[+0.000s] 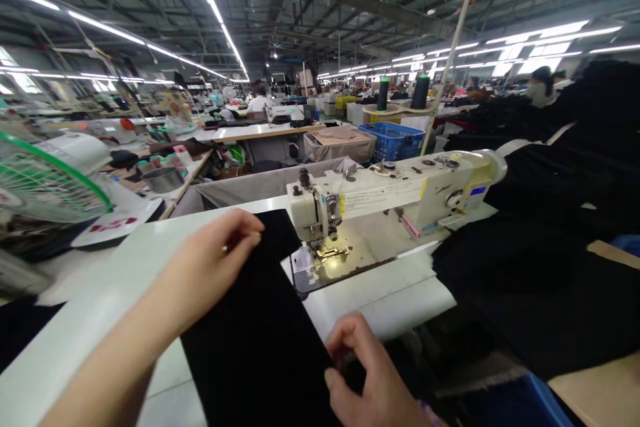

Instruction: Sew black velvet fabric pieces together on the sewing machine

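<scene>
Long black fabric panel (260,333) lies flat on white bench (395,300), just left of cream industrial sewing machine (395,197), far corner near machine's presser foot (327,252). Left hand (210,260): fingers pinch far edge. Right hand (370,380): fingers pinch near edge. Two-end grip likely keeps cloth smooth, straight. Dark garment heap (550,260) right of machine.

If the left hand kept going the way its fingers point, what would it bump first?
Probably the sewing machine, at its needle: the left hand, pinching the black cloth, points there, though depth is unclear.
</scene>
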Motion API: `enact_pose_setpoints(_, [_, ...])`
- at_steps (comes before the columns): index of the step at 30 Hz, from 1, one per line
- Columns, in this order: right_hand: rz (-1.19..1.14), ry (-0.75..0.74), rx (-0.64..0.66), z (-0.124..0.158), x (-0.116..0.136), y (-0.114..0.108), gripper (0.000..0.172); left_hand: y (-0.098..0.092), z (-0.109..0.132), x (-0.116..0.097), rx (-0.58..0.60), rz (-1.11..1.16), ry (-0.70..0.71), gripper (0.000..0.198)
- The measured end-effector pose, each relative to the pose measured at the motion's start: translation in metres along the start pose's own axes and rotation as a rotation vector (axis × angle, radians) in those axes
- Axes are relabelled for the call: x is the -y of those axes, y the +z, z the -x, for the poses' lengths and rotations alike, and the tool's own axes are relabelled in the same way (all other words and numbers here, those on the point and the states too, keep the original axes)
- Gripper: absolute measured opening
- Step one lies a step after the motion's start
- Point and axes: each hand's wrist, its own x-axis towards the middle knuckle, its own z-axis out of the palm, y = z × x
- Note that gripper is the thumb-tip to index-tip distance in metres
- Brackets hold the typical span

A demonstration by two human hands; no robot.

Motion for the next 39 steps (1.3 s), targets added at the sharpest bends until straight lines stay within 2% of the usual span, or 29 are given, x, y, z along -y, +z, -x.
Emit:
enact_pose_setpoints(1, [0.066, -0.066, 0.013, 0.008, -0.014, 0.003, 0.034, 0.021, -0.009, 0.009, 0.175, -0.069, 0.081, 0.006])
enact_pose_setpoints(2, [0.12, -0.15, 0.028, 0.014, -0.027, 0.005, 0.032, 0.043, -0.015, 0.022, 0.3, -0.082, 0.119, 0.005])
enact_pose_setpoints(3, [0.162, -0.241, 0.043, 0.018, -0.039, 0.005, 0.03, 0.064, -0.018, 0.036, 0.354, -0.08, 0.12, 0.007])
enact_pose_setpoints(6, [0.265, -0.419, 0.096, 0.02, -0.061, -0.005, 0.029, 0.112, -0.012, 0.077, 0.357, -0.077, 0.106, 0.012])
enact_pose_setpoints(8, [0.348, -0.458, 0.128, 0.017, -0.064, -0.015, 0.031, 0.127, -0.004, 0.094, 0.324, -0.071, 0.099, 0.012])
enact_pose_setpoints(13, [0.473, -0.544, 0.189, 0.013, -0.062, -0.029, 0.027, 0.131, 0.002, 0.105, 0.302, -0.04, 0.071, 0.009])
enact_pose_setpoints(18, [0.612, -0.539, 0.124, 0.004, -0.059, -0.026, 0.025, 0.141, -0.02, 0.11, 0.279, -0.033, -0.043, 0.01])
enact_pose_setpoints(24, [0.557, -0.568, 0.082, -0.009, -0.06, -0.02, 0.033, 0.152, -0.043, 0.118, 0.266, -0.051, -0.124, 0.018])
enact_pose_setpoints(34, [0.573, -0.582, 0.116, -0.012, -0.067, -0.018, 0.035, 0.15, -0.043, 0.122, 0.266, -0.088, -0.102, 0.019])
enact_pose_setpoints(37, [0.571, -0.581, 0.135, -0.012, -0.065, -0.019, 0.034, 0.146, -0.039, 0.113, 0.214, -0.158, -0.057, 0.017])
enact_pose_setpoints(39, [0.577, -0.577, 0.147, -0.012, -0.064, -0.019, 0.033, 0.139, -0.021, 0.098, 0.15, -0.216, -0.014, 0.017])
